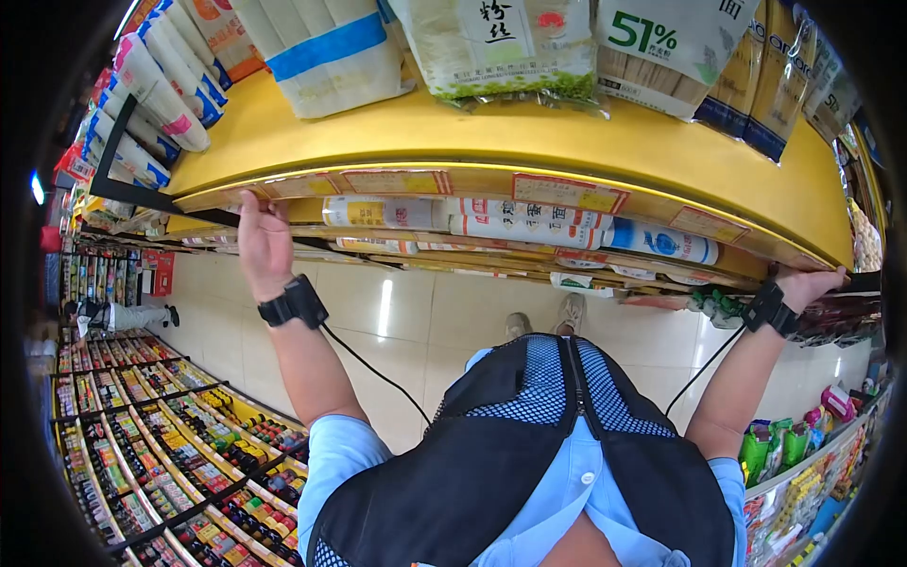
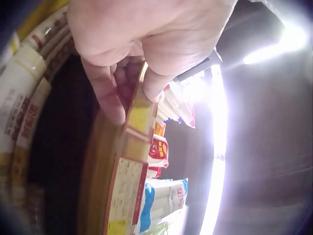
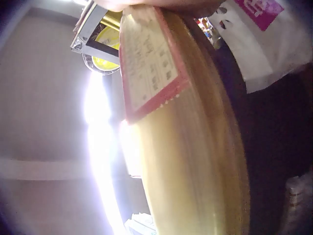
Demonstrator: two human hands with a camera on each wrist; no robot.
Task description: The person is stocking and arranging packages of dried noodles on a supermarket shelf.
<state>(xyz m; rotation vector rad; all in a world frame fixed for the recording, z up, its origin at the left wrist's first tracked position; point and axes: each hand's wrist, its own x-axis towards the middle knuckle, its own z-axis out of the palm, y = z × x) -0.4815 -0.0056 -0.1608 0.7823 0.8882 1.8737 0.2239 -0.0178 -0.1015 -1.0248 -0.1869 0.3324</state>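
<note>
A yellow shelf (image 1: 472, 142) runs across the head view, with a strip of price labels (image 1: 567, 191) along its front edge. My left hand (image 1: 265, 246) grips this edge near its left end; in the left wrist view the thumb (image 2: 155, 87) lies on the label side and the fingers curl beneath. At the far right end my right hand (image 1: 805, 286) holds the same edge, its fingers partly hidden. Only a sliver of that hand shows in the right wrist view, against the label strip (image 3: 151, 63). On the shelf stand noodle packs, including a clear vermicelli bag (image 1: 501, 47).
Rolled noodle packs (image 1: 397, 212) lie on the shelf below. A black bracket (image 1: 115, 151) stands at the shelf's left end. Bottle shelves (image 1: 170, 444) line the lower left, bagged goods (image 1: 775, 449) the lower right. Another person (image 1: 113, 318) is far left on the tiled floor.
</note>
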